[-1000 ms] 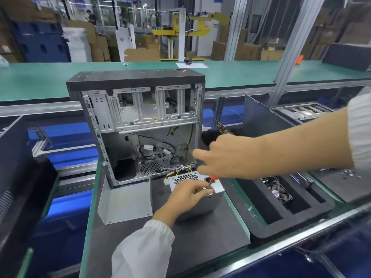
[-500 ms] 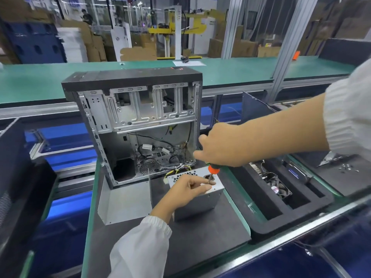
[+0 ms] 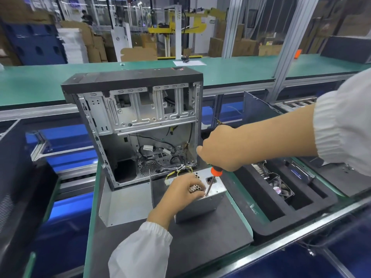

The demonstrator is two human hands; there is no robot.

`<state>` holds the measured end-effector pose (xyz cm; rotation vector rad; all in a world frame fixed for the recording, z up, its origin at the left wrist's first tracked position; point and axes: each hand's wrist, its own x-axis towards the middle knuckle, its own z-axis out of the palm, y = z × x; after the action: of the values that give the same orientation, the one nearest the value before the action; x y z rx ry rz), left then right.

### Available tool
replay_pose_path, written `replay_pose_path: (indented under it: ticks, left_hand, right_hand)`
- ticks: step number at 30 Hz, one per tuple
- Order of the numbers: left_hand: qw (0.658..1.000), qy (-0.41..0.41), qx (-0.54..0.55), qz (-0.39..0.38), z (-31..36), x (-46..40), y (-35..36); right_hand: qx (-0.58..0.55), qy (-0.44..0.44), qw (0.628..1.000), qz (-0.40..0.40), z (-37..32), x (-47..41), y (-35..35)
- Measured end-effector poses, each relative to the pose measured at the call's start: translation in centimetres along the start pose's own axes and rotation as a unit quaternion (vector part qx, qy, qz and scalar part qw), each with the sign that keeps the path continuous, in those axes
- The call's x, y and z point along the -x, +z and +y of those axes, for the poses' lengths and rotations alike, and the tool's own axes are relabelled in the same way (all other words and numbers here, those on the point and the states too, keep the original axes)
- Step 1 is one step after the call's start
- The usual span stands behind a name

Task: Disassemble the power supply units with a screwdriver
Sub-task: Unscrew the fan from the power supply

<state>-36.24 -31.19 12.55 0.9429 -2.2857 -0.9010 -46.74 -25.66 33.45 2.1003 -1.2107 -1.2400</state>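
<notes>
Screwdriver [image 3: 213, 178] with an orange-and-black handle and steel shaft stands nearly upright, its tip set on the top face of the grey sheet-metal power supply unit [image 3: 202, 205], near that face's front edge. The right hand [image 3: 222, 149] is closed round the handle from above. The left hand [image 3: 181, 192] lies over the unit's top, fingers curled against the honeycomb vent beside the shaft. The unit sits on the dark mat of the green-edged bench [image 3: 226, 233], just in front of an open black-topped computer case [image 3: 138, 125]. To the right, a black foam tray [image 3: 261, 219] holds a small fan [image 3: 282, 190].
</notes>
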Motion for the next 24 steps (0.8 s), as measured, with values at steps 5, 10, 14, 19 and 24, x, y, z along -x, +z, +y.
replay_pose_path:
  ticks: [5, 10, 14, 19, 24]
  left_hand:
    - [1.000, 0.011, -0.015, 0.021, -0.4, 0.4, 0.5]
    - [0.998, 0.007, -0.055, 0.009, 0.0, 0.5, 0.6]
    - [0.998, -0.004, -0.063, 0.024, 0.5, 0.5, 0.9]
    - [0.996, -0.003, -0.085, 0.025, 0.4, 0.5, 0.9]
    - [0.996, -0.004, -0.084, 0.018, 0.7, 0.3, 1.1]
  right_hand:
    - [0.020, -0.041, 0.998, -0.030, -0.5, 0.3, 0.4]
    - [-0.004, -0.035, 0.997, -0.063, -0.4, 0.3, 0.4]
    - [-0.042, -0.030, 0.999, -0.013, -0.4, 0.7, 0.3]
    - [-0.050, -0.033, 0.998, -0.010, -0.3, 0.9, 1.4]
    - [-0.047, -0.014, 0.997, -0.054, 0.3, 1.5, 1.0]
